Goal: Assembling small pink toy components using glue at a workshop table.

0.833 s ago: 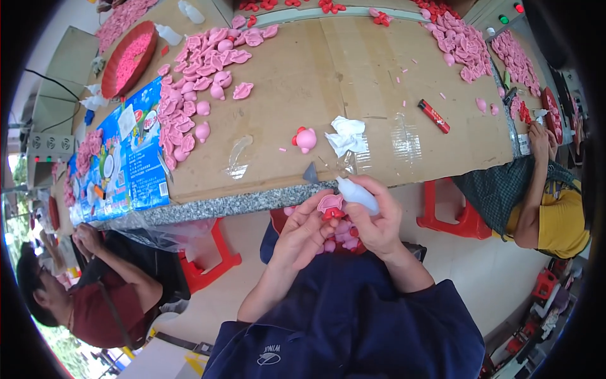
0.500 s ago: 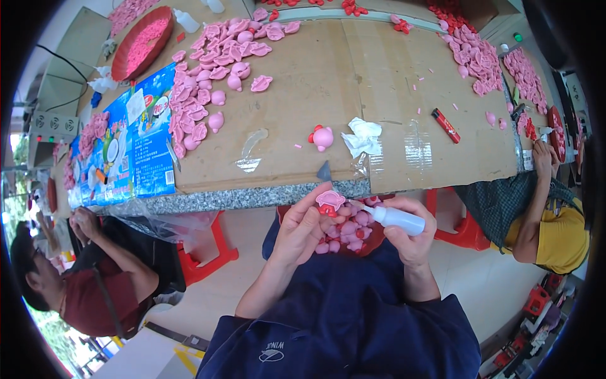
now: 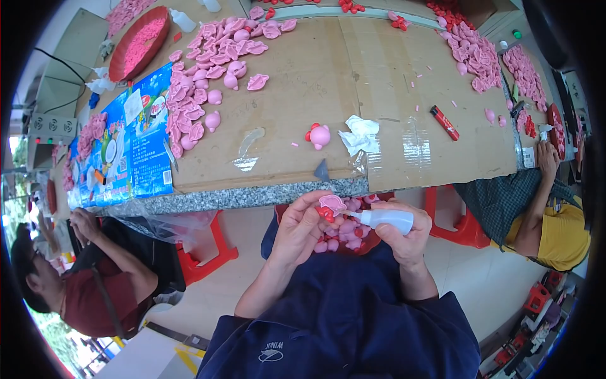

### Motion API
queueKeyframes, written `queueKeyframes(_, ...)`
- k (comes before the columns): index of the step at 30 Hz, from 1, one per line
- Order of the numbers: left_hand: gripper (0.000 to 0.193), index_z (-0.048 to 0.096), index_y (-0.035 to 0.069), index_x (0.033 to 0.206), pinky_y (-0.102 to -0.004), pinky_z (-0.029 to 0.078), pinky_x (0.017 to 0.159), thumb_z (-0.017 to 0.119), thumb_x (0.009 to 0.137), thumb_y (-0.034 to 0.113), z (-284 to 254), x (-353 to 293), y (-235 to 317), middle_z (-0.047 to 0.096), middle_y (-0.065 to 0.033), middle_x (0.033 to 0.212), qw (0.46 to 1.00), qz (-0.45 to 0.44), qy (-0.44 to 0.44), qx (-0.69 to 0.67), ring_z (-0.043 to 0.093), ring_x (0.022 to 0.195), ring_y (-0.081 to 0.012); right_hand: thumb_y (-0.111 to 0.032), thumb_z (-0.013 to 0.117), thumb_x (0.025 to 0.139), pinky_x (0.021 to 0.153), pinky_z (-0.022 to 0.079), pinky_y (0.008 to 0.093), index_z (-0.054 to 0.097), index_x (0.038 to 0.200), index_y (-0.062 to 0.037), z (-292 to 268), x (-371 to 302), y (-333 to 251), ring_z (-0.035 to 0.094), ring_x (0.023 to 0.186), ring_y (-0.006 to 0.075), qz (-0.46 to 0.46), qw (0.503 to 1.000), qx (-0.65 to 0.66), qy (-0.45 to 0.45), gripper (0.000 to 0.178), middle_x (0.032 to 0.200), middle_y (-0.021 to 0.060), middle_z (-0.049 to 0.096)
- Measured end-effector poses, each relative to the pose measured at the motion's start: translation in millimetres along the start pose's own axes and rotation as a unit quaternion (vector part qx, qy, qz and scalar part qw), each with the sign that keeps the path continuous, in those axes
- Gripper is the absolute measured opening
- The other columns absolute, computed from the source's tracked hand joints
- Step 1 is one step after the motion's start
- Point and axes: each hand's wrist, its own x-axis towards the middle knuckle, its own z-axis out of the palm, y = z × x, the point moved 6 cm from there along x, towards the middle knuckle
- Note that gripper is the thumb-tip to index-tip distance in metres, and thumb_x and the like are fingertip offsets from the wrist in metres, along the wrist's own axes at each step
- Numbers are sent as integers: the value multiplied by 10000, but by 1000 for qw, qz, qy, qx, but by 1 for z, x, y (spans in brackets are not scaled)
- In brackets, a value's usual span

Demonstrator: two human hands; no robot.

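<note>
My left hand [image 3: 295, 228] pinches a small pink and red plastic piece [image 3: 331, 205] just off the table's near edge. Closed around a white squeeze bottle [image 3: 392, 220] is my right hand [image 3: 409, 239]. The bottle lies nearly level, its thin nozzle pointing left at the piece; whether the tip touches it I cannot tell. Below both hands, a red container [image 3: 372, 242] in my lap holds many round pink pieces [image 3: 344, 235]. On the table ahead sits a pink ball-shaped piece [image 3: 320, 136] with red parts, beside a crumpled white tissue [image 3: 360, 134].
Pink shell-like pieces [image 3: 189, 95] are heaped at left, and another pink pile [image 3: 475, 60] lies at right. A red marker-like stick [image 3: 445, 123] rests on the cardboard [image 3: 284, 69]. The granite edge [image 3: 252, 192] runs before me. People sit at left [image 3: 95, 278] and right [image 3: 543, 234].
The squeeze bottle has shifted left with my right hand, its nozzle now nearer the piece. In my left hand the piece has tilted slightly. The whole view has moved a little.
</note>
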Motion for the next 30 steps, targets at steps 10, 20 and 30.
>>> queueKeyframes(10, 322, 441, 12, 1228, -280, 493, 771, 437, 943, 163, 0, 0, -2, 569, -135, 1097, 999, 3, -33, -20, 602, 882, -179, -4, 682, 707, 662, 486, 257, 637, 963, 48, 2, 0, 0, 631, 755, 178, 19, 1000, -5, -7, 265, 865, 143, 653)
queueKeyframes(20, 391, 442, -4, 1193, -332, 505, 748, 478, 914, 267, 7, -1, 0, 582, -164, 1016, 1000, -18, 8, 13, 598, 816, -207, 2, 673, 709, 667, 485, 252, 639, 964, 43, 2, 0, 1, 628, 753, 172, 37, 999, 14, 11, 260, 856, 145, 651)
queueKeyframes(30, 323, 448, 6, 1220, -286, 484, 766, 436, 944, 174, 5, -1, -2, 566, -133, 1106, 999, -13, -31, -23, 589, 877, -165, -139, 674, 737, 607, 441, 228, 644, 940, 51, -1, 1, -3, 581, 681, 129, 34, 999, -18, 34, 279, 777, 103, 634)
